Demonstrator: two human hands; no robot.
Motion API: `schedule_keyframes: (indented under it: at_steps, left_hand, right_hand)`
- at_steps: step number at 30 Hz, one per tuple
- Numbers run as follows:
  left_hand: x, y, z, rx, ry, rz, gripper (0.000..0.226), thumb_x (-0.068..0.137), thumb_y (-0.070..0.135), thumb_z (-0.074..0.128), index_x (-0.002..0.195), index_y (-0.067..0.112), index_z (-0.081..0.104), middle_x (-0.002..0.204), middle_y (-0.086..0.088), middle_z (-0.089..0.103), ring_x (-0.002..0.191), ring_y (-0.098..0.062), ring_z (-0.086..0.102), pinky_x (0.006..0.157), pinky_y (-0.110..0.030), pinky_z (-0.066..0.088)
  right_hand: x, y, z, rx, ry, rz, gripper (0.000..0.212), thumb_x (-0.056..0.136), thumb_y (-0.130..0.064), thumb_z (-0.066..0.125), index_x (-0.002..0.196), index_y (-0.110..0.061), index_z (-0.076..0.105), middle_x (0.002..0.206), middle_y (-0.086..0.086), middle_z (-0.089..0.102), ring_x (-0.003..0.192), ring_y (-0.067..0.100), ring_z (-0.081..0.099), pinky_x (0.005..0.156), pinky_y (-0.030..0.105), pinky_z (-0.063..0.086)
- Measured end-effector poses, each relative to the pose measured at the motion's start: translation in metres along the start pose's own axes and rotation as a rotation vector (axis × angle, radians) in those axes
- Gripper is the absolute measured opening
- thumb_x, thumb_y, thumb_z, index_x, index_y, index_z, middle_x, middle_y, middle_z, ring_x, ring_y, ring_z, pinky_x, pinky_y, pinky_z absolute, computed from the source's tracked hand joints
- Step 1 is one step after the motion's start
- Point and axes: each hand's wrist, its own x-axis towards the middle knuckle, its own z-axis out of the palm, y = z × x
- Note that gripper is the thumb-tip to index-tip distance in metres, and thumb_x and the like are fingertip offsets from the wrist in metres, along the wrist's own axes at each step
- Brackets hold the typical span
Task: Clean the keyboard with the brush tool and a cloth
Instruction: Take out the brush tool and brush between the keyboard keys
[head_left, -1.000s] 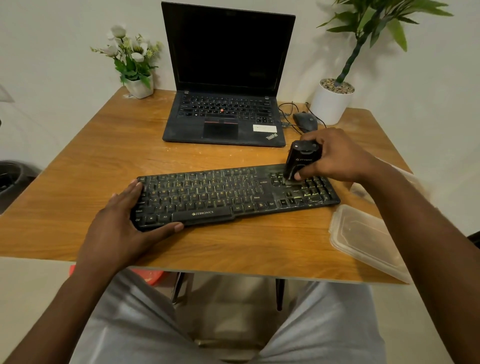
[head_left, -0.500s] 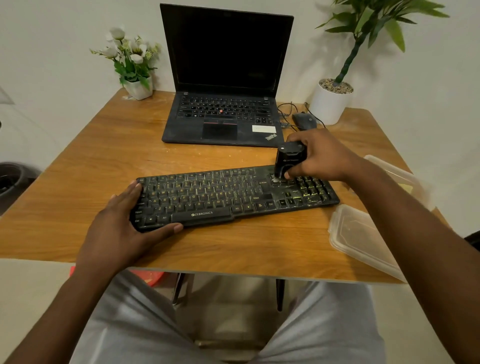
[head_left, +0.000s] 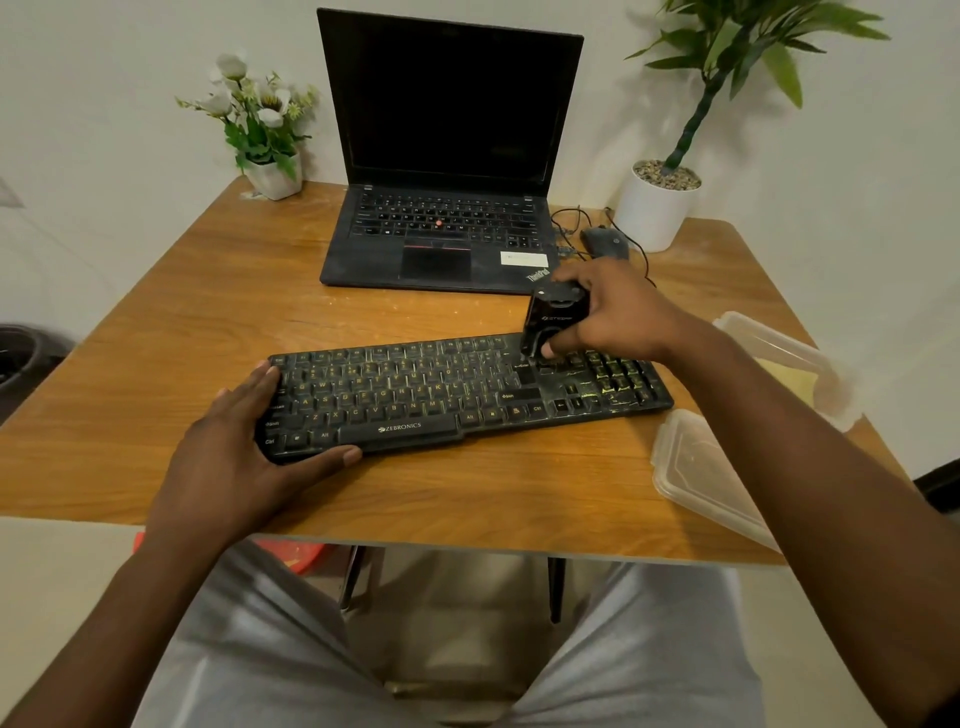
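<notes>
At frame centre, a right hand (head_left: 618, 317) grips a black brush (head_left: 553, 322) on the keyboard's (head_left: 415, 395) upper-right keys; the left hand (head_left: 228, 457), fingers flat, rests on its left end. The wooden table (head_left: 208, 322) bears a laptop (head_left: 447, 156) before a pale wall (head_left: 104, 78).

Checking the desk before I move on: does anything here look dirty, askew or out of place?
The keyboard lies askew on the table, its right-hand keys streaked with yellowish grime near the brush tool. Pale specks dust the table in front of the laptop.
</notes>
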Motion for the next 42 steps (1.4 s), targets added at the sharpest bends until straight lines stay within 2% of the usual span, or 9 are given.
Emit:
schedule_keyframes:
  at_steps: [4,10,17,23,27,31,34,37,42]
  left_hand:
    - [-0.001,0.001,0.000,-0.005,-0.004,-0.003,0.143,0.048,0.103,0.064,0.165,0.026,0.034,0.172,0.007,0.030,0.159,-0.029,0.026,0.128,-0.051,0.027]
    - [-0.001,0.001,-0.001,-0.013,-0.004,-0.008,0.144,0.047,0.104,0.062,0.165,0.026,0.033,0.172,0.007,0.030,0.159,-0.028,0.026,0.128,-0.051,0.027]
    - [-0.002,0.004,-0.001,-0.008,0.003,-0.009,0.141,0.050,0.099,0.070,0.165,0.025,0.035,0.172,0.007,0.030,0.160,-0.028,0.024,0.128,-0.049,0.026]
    - [-0.002,0.003,-0.001,-0.007,0.000,-0.011,0.140,0.051,0.100,0.069,0.165,0.025,0.034,0.172,0.007,0.029,0.160,-0.029,0.024,0.128,-0.051,0.027]
    - [-0.002,0.004,-0.002,-0.004,0.008,-0.008,0.142,0.049,0.102,0.064,0.164,0.025,0.036,0.171,0.007,0.031,0.159,-0.029,0.026,0.128,-0.049,0.026]
    - [-0.003,0.006,-0.002,-0.013,0.013,-0.010,0.135,0.054,0.091,0.077,0.164,0.023,0.037,0.172,0.005,0.031,0.159,-0.029,0.025,0.129,-0.051,0.026]
    - [-0.003,0.005,-0.003,-0.011,0.000,-0.015,0.141,0.050,0.100,0.067,0.164,0.025,0.035,0.172,0.006,0.030,0.159,-0.029,0.025,0.128,-0.050,0.026]
    - [-0.003,0.005,-0.004,-0.016,-0.002,-0.022,0.142,0.049,0.101,0.064,0.165,0.025,0.035,0.172,0.007,0.030,0.159,-0.029,0.026,0.128,-0.050,0.026]
    - [-0.003,0.009,-0.004,-0.022,-0.004,-0.014,0.131,0.057,0.081,0.081,0.165,0.023,0.034,0.172,0.005,0.029,0.160,-0.028,0.023,0.129,-0.049,0.023]
  right_hand:
    - [-0.003,0.006,-0.009,-0.060,-0.021,0.018,0.041,0.070,-0.010,0.096,0.095,-0.026,0.067,0.094,-0.004,0.074,0.085,0.012,0.071,0.069,0.029,0.053]
    - [-0.007,0.012,-0.021,-0.174,-0.007,0.043,0.048,0.069,-0.015,0.097,0.086,-0.037,0.059,0.090,-0.011,0.070,0.082,0.011,0.068,0.064,0.029,0.046]
    - [0.001,-0.001,0.004,0.013,0.018,0.015,0.041,0.070,-0.008,0.097,0.102,-0.012,0.071,0.096,0.003,0.076,0.085,0.022,0.076,0.078,0.047,0.064]
    - [0.005,0.008,-0.001,-0.035,0.037,0.028,0.043,0.070,-0.012,0.096,0.104,-0.018,0.070,0.098,-0.001,0.075,0.089,0.015,0.073,0.079,0.041,0.062]
    - [0.008,0.014,-0.011,-0.175,0.053,0.038,0.043,0.070,-0.016,0.096,0.104,-0.017,0.069,0.096,0.000,0.073,0.085,0.020,0.071,0.077,0.044,0.061]
    - [0.007,0.012,-0.005,-0.068,0.056,0.043,0.045,0.069,-0.015,0.097,0.105,-0.016,0.070,0.098,0.001,0.076,0.089,0.019,0.074,0.077,0.042,0.062]
    - [0.005,0.009,-0.002,0.008,0.004,0.038,0.044,0.070,-0.012,0.097,0.104,-0.014,0.071,0.098,0.001,0.076,0.088,0.017,0.074,0.077,0.038,0.060]
    - [0.003,0.010,-0.009,0.005,-0.080,0.040,0.042,0.070,-0.012,0.097,0.103,-0.011,0.072,0.096,0.004,0.078,0.088,0.022,0.075,0.079,0.044,0.060]
    - [0.005,0.017,-0.019,-0.113,-0.045,0.047,0.041,0.069,-0.015,0.098,0.101,-0.015,0.071,0.094,0.002,0.076,0.089,0.024,0.074,0.081,0.047,0.061]
